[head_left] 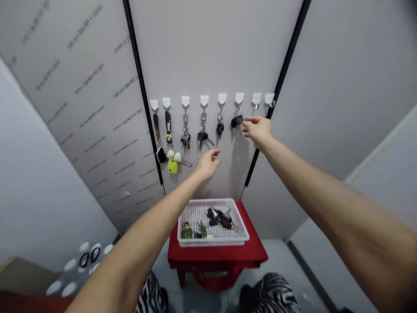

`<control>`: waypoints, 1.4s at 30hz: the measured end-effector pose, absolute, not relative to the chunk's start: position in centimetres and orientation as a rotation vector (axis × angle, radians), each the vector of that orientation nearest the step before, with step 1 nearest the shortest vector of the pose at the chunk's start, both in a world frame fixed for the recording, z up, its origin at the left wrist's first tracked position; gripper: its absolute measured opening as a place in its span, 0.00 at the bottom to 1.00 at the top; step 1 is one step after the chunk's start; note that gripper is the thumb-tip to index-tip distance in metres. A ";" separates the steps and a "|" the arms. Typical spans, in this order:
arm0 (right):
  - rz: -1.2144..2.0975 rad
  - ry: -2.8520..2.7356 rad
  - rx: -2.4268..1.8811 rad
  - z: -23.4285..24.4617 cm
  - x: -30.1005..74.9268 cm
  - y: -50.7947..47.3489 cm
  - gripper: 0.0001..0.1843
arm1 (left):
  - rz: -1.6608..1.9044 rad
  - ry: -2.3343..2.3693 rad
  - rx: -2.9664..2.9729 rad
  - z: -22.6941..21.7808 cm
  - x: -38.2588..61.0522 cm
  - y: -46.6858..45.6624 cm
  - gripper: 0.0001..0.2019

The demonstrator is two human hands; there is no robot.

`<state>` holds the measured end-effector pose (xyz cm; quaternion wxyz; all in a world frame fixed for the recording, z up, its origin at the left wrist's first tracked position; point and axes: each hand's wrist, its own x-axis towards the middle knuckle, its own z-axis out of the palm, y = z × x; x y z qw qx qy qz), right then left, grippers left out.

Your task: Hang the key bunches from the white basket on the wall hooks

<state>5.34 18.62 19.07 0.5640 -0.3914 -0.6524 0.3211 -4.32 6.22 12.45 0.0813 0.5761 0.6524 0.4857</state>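
Observation:
A row of white wall hooks (204, 101) runs across the grey panel, most with a key bunch hanging from them. My right hand (259, 129) is raised beside the black car key (236, 120) on the sixth hook, fingertips touching or almost touching it, fingers loosely apart. The two hooks right of it (262, 99) look bare. My left hand (207, 164) hovers lower, below the key bunch (202, 136) on the fourth hook, fingers loosely curled and holding nothing I can see.
Below stands a small red stool (216, 254) with a white perforated basket (239, 217) holding a few more key bunches. A green tag (172, 166) hangs from the second hook's keys. Black vertical strips divide the wall panels. Zebra-patterned slippers show at the bottom.

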 end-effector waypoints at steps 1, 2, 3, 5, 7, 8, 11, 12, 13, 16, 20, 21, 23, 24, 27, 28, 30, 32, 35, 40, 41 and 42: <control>0.738 -1.596 -0.912 17.3 5.6 18.2 0.09 | 1.424 1.957 1.691 10.8 -4.6 5.6 0.16; 0.743 -1.690 -0.909 15.2 6.0 17.4 0.09 | 1.390 1.967 1.657 9.0 -4.8 5.0 0.15; 0.767 -1.812 -0.910 12.9 6.4 16.5 0.08 | 1.352 1.983 1.620 7.0 -5.0 4.2 0.14; 0.847 -2.105 -0.913 7.8 7.2 14.1 0.06 | 1.266 2.016 1.546 3.1 -5.2 2.8 0.13; 0.876 -2.346 -0.916 3.0 7.9 11.8 0.06 | 1.182 2.051 1.486 -0.4 -5.2 1.5 0.13; 0.862 -2.452 -0.925 1.0 8.2 10.9 0.07 | 1.142 2.062 1.467 -1.8 -5.1 0.9 0.12; 0.689 -2.662 -0.899 -2.6 8.8 9.3 0.09 | 1.031 2.069 1.463 -4.5 -4.9 0.0 0.12; 0.608 -2.705 -0.883 -3.0 8.9 9.1 0.10 | 0.996 2.066 1.477 -4.9 -4.8 -0.1 0.12; 0.528 -2.745 -0.871 -3.2 9.0 8.9 0.10 | 0.961 2.064 1.496 -5.2 -4.7 -0.2 0.12; 0.328 -2.859 -0.877 -2.9 8.9 8.8 0.12 | 0.848 2.067 1.607 -5.2 -4.4 -0.2 0.12; 0.205 -2.926 -0.909 -2.7 8.7 8.4 0.11 | 0.699 2.098 1.776 -4.9 -4.2 -0.1 0.12; 0.204 -2.924 -0.915 -2.8 8.6 8.3 0.10 | 0.664 2.112 1.787 -4.8 -4.1 -0.1 0.12; 0.229 -2.893 -0.911 -3.0 8.5 8.3 0.09 | 0.613 2.132 1.788 -4.8 -4.0 -0.1 0.12; 0.254 -2.869 -0.899 -3.0 8.5 8.3 0.09 | 0.595 2.136 1.785 -4.7 -4.0 0.0 0.12; 0.397 -2.768 -0.835 -2.9 8.5 8.5 0.08 | 0.553 2.144 1.774 -4.6 -3.9 0.0 0.11; 0.475 -2.728 -0.823 -2.8 8.5 8.6 0.08 | 0.550 2.149 1.770 -4.6 -3.9 0.0 0.11; 0.688 -2.639 -0.832 -2.3 8.5 8.8 0.08 | 0.582 2.148 1.767 -4.5 -3.9 0.1 0.11; 0.915 -2.538 -0.869 -1.7 8.5 9.1 0.09 | 0.675 2.116 1.757 -4.4 -3.8 0.2 0.11; 1.163 -2.392 -0.911 -0.5 8.7 9.7 0.09 | 0.898 1.987 1.679 -4.0 -3.5 0.6 0.12; 1.412 -2.144 -0.886 1.8 9.0 10.4 0.10 | 1.172 1.783 1.518 -2.0 -2.7 1.8 0.13; 1.423 -2.109 -0.879 2.4 9.1 10.6 0.10 | 1.197 1.766 1.510 -1.4 -2.5 2.1 0.13; 1.425 -2.081 -0.872 3.1 9.2 10.8 0.10 | 1.217 1.756 1.516 -0.7 -2.3 2.5 0.13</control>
